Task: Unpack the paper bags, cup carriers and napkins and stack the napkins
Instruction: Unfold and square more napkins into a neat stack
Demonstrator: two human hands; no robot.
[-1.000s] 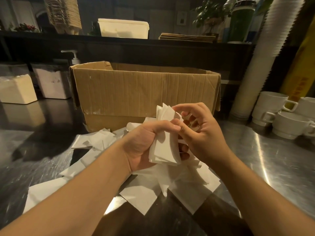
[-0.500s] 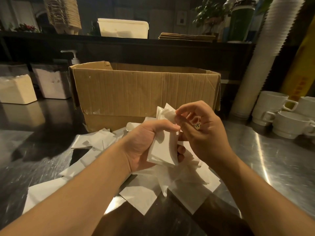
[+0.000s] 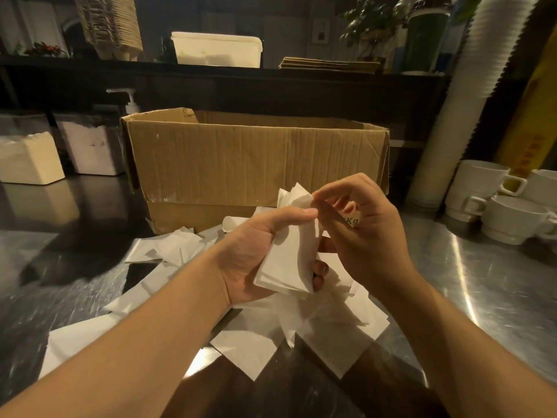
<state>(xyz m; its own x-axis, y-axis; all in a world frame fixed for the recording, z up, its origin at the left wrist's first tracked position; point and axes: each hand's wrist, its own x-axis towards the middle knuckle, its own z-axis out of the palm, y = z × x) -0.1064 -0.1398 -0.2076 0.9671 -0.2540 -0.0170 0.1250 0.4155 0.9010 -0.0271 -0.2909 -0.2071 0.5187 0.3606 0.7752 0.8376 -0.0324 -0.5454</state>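
While the steel-topped surface [image 3: 497, 297] carries a loose scatter of white paper napkins [image 3: 304, 333], the sorting itself happens just above it, and the way things are held explains the method. Far to the left stand two pale rectangular tubs [image 3: 30, 158]; the nearer one looks filled with a whitish block, though I cannot tell what it is. Moving right, the left hand [image 3: 256, 251] has its grip curled round a small upright stack of white napkins [image 3: 291, 251], thumb laid across the top and fingertips showing beneath, which I take to be a way of keeping the edges squared as more are added. Behind it sits the open brown cardboard box [image 3: 256, 164]; its inside is hidden from where the view stands, so what remains in it is unknown. The right hand [image 3: 364, 233] comes in close, its grip narrowed to a pinch on the top corner of the stack, probably aligning or seating a sheet; a small printed scrap shows within its curled fingers. Further right, stacked white ceramic cups [image 3: 497, 212] sit beside a tall column of white disposable lids or cups [image 3: 452, 122], well apart from the napkins.
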